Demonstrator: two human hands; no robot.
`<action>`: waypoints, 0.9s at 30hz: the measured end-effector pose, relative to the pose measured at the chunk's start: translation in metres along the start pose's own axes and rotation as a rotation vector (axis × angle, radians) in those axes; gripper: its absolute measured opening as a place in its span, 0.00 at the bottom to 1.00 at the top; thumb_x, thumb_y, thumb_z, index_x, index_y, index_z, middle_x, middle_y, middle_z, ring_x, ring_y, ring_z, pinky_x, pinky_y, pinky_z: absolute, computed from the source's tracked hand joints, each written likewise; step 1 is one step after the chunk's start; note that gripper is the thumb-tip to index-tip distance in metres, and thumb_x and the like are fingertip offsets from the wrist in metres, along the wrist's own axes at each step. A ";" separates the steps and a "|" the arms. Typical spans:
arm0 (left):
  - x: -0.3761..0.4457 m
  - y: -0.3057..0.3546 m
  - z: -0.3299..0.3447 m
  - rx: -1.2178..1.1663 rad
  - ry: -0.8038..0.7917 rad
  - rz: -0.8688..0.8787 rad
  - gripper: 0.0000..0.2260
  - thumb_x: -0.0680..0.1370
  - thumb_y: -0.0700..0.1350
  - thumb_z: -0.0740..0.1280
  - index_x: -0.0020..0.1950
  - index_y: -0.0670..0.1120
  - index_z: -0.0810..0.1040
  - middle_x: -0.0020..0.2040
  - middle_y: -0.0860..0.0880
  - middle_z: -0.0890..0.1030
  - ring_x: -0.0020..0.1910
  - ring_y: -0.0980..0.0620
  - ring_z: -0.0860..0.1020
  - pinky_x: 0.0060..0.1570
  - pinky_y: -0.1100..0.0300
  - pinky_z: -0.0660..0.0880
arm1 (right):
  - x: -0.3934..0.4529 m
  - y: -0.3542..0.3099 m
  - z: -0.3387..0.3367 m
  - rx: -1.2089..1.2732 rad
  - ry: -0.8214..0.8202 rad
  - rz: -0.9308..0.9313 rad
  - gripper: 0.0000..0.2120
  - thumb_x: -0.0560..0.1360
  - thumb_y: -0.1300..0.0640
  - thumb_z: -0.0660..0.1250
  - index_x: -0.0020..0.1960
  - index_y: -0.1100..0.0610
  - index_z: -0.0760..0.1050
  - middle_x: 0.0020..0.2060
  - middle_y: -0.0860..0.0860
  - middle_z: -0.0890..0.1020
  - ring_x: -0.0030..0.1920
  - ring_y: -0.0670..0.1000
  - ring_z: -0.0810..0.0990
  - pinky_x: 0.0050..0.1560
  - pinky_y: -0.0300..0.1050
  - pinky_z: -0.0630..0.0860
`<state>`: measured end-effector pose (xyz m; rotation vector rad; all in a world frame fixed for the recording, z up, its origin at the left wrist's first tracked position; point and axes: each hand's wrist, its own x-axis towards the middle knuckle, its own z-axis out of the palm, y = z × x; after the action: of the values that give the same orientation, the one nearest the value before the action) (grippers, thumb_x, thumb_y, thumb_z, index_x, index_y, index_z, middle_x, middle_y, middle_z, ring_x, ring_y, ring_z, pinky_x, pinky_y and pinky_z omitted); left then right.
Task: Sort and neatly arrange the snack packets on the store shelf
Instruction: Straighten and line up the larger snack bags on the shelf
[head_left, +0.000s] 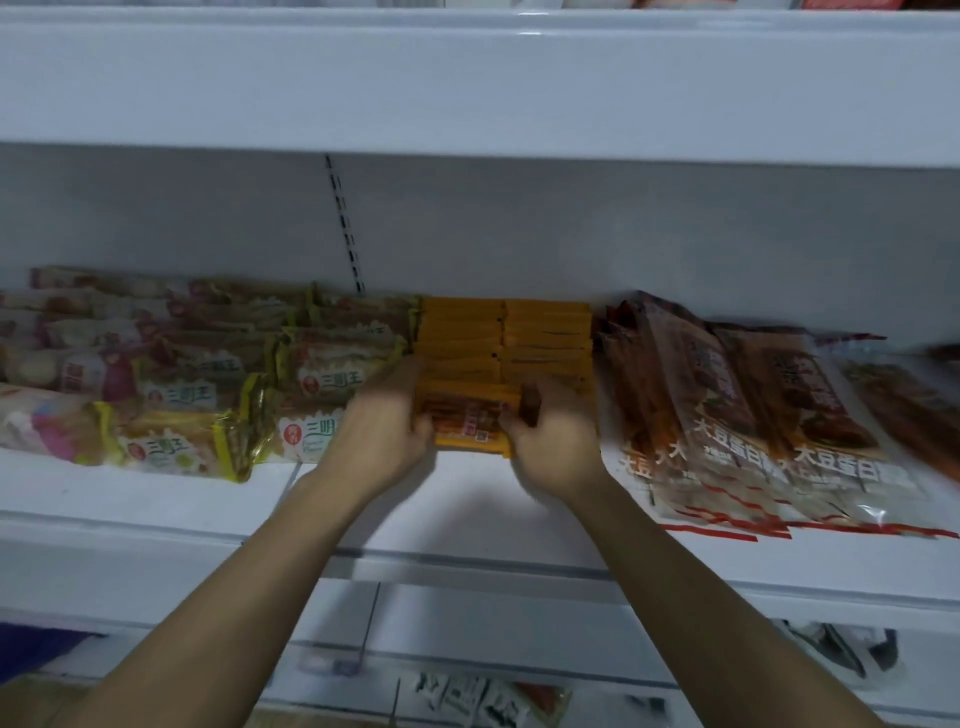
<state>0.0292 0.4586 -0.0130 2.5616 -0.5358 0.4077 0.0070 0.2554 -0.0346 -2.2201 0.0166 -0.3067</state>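
Both hands meet at the near end of a block of flat orange snack packets (506, 343) lined up in two rows in the middle of the white metal store shelf (156, 499). The left hand (382, 421) presses against the left side of the front orange packet with red printing (470, 423), fingers curled round its edge. The right hand (553, 436) grips the same packet from the right, its fingers bent over the top corner; motion blur hides the finer finger positions. The front packet lies at the near end of the left row, touching the packets behind it.

Left of the orange block, touching it, lie clear bread packets with yellow-green ends (332, 364), stacked in several rows reaching to the far left. Right of the block lean large brown and clear soy-protein bags with red seams (753, 431), overlapping one another, their near ends reaching toward the shelf's front edge. Above runs a second white shelf board (467, 88).
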 end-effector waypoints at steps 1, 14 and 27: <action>0.003 -0.006 0.001 0.081 -0.027 0.017 0.21 0.71 0.36 0.70 0.64 0.42 0.77 0.50 0.40 0.80 0.47 0.38 0.79 0.42 0.53 0.75 | 0.005 -0.001 0.005 -0.024 -0.027 -0.019 0.14 0.78 0.61 0.69 0.63 0.54 0.76 0.50 0.47 0.81 0.47 0.48 0.79 0.45 0.35 0.70; -0.022 0.011 0.022 0.266 -0.073 0.116 0.10 0.72 0.42 0.70 0.52 0.49 0.80 0.50 0.47 0.80 0.46 0.44 0.79 0.42 0.50 0.77 | -0.002 0.019 0.009 -0.141 0.072 -0.248 0.16 0.77 0.57 0.72 0.63 0.54 0.76 0.53 0.49 0.80 0.49 0.50 0.77 0.47 0.42 0.71; -0.057 0.005 0.051 -0.007 -0.091 0.095 0.02 0.79 0.45 0.69 0.48 0.50 0.81 0.44 0.53 0.80 0.43 0.52 0.77 0.40 0.59 0.73 | -0.057 0.046 -0.002 -0.523 -0.035 -0.261 0.12 0.77 0.54 0.64 0.59 0.51 0.79 0.50 0.47 0.76 0.51 0.51 0.74 0.47 0.48 0.73</action>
<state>-0.0139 0.4448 -0.0751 2.5648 -0.6930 0.3222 -0.0441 0.2319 -0.0815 -2.7520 -0.2389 -0.4451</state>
